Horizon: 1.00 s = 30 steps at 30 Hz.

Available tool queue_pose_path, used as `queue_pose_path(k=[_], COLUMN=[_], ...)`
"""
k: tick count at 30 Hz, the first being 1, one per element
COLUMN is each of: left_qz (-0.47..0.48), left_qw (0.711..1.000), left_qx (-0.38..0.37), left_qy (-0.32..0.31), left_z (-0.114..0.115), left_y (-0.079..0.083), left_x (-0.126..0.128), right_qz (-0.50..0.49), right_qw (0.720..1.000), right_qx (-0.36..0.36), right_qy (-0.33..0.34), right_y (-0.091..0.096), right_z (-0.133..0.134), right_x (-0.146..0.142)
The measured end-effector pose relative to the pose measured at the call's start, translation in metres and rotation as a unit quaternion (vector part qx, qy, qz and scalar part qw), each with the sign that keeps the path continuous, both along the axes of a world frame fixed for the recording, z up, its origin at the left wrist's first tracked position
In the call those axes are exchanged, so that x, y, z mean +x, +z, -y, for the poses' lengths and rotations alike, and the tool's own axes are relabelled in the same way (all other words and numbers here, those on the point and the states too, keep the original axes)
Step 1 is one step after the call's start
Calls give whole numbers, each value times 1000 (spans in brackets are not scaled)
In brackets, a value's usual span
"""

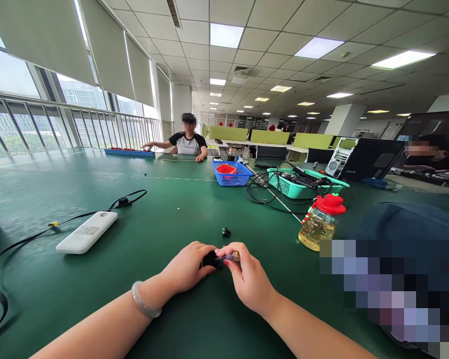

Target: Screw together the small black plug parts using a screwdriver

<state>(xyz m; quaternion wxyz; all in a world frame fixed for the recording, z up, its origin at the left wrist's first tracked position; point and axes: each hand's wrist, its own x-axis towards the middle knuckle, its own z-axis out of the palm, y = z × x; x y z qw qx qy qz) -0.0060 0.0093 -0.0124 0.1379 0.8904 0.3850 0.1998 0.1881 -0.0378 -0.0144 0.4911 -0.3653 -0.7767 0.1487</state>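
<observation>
My left hand (189,267), with a pale bangle (145,300) at its wrist, is closed on a small black part (211,259) low over the green table (164,224). Its fingers cover much of that part, so I cannot tell its exact kind. My right hand (249,279) pinches a small screwdriver (230,257) with a see-through handle. The tool lies nearly level, its tip end against the black part. Just beyond both hands a second small black piece (226,232), like part of a plug, rests on the table.
A white power bank (88,232) and a black strap (71,218) lie left. To the right stand a red-lidded jar (318,227), a blue basket (232,177) and a green basket (295,187) with cables. A dark bag (415,224) is near right. Another person (189,142) sits opposite.
</observation>
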Motion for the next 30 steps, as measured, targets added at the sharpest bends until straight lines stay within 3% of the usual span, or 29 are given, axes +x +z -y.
queue_pose_path(k=[6, 11, 17, 20, 23, 30], left_qz=[40, 69, 1, -61, -96, -83], left_qw=[999, 993, 984, 978, 976, 981], left_qx=[32, 96, 123, 115, 110, 94], left_qy=[-1, 9, 132, 164, 160, 150], left_z=[3, 6, 0, 0, 2, 5], left_y=[5, 10, 5, 3, 2, 5], left_x=[1, 1, 1, -1, -1, 3], right_qz=[-43, -142, -134, -134, -155, -163], right_qw=[997, 989, 980, 973, 972, 964], right_qx=[-55, 24, 99, 80, 34, -61], right_qy=[14, 41, -108, -169, -176, -199], right_y=[1, 7, 7, 2, -3, -9], right_z=[-5, 0, -13, -27, -37, -46], right_x=[5, 10, 21, 27, 32, 35])
